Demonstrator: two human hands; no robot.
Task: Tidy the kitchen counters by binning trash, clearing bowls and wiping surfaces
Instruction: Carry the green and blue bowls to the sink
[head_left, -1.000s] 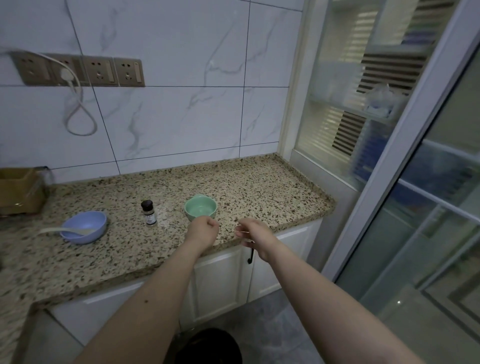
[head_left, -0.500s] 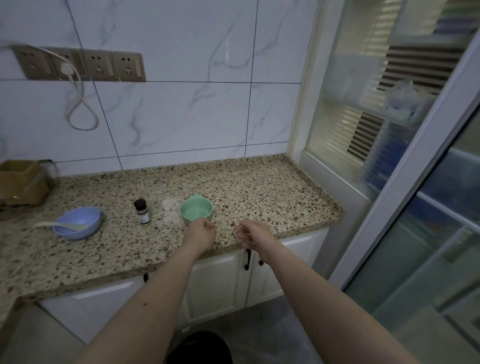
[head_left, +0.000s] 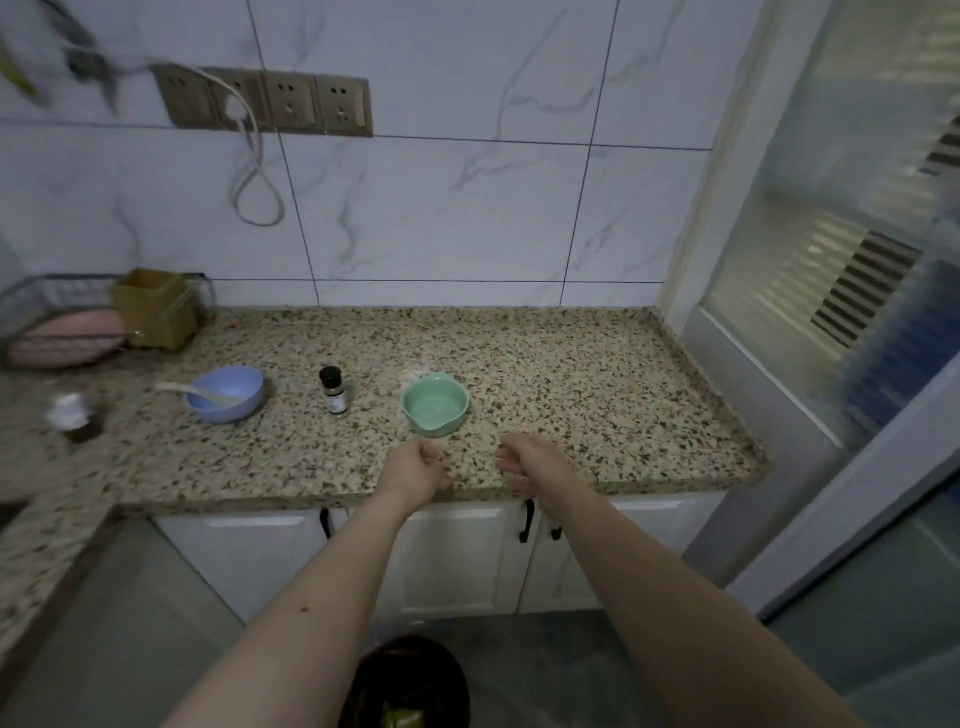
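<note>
A: Item one, green bowl (head_left: 435, 404): where is it?

B: Near the front of the speckled counter (head_left: 571, 384), just beyond your hands. Your left hand (head_left: 413, 470) is curled into a loose fist holding nothing I can see; your right hand (head_left: 524, 462) hangs with its fingers loosely bent, also holding nothing.

A: Handling?

B: Looks glazed ceramic, so judge it rigid, slick and breakable. Take it by the rim on two sides, away from the small spout facing you.

A: Item two?

B: Blue bowl (head_left: 226, 394), further left, with a pale spoon (head_left: 200, 393) lying in it (probably light plastic; the spoon may slide out). A small dark bottle (head_left: 332, 389) stands between the bowls.

A: Unclear entries?

B: The bottle label is unreadable. The dark bin (head_left: 413, 680) at your feet is cut off at the bottom edge, and the far-left items are blurred.
</note>
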